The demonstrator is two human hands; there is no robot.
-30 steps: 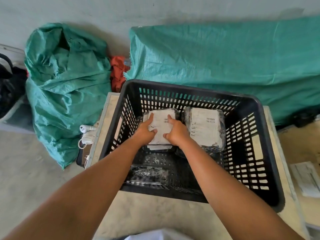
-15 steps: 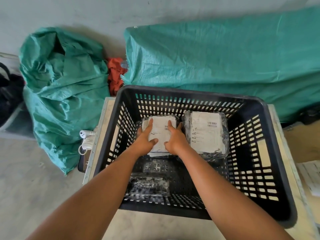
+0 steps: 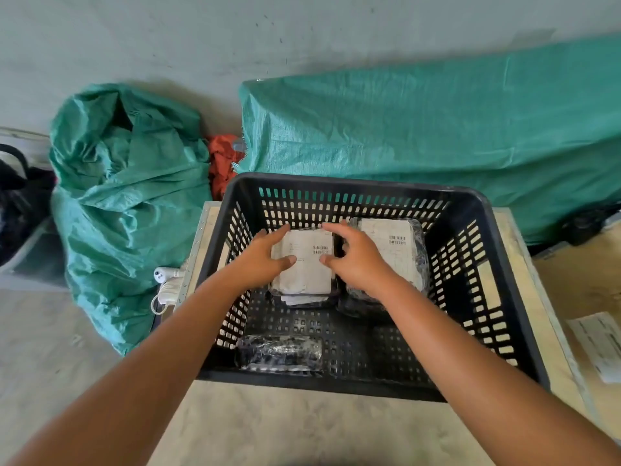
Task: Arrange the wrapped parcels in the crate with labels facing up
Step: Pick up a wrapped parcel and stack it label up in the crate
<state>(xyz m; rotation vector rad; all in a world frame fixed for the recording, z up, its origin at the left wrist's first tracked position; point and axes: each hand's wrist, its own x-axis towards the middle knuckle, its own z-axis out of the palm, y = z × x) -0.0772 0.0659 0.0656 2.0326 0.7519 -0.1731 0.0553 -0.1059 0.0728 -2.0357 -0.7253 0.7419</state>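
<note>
A black slotted crate (image 3: 336, 183) stands on a pale table (image 3: 302, 425). At its back left lies a wrapped parcel (image 3: 307, 267) with its white label up, and another label edge shows beneath it. My left hand (image 3: 262, 260) holds its left side, thumb on the label. My right hand (image 3: 356, 257) holds its right side, fingers spread and thumb on the label. A second parcel (image 3: 393, 243) lies label-up at the back right, touching the first. A small dark wrapped parcel (image 3: 279, 353) lies at the crate's front left with no label showing.
A crumpled green sack (image 3: 127, 203) stands left of the table, and a long green sack (image 3: 420, 139) lies behind the crate. Red cloth (image 3: 223, 163) sits between them. A white corded device (image 3: 168, 280) hangs at the table's left edge. A loose paper sheet (image 3: 598, 344) lies at the right.
Both hands have slid toward the far edge of the left parcel and their fingers have spread, uncovering more of the label. The parcel sits squarer against the right one.
</note>
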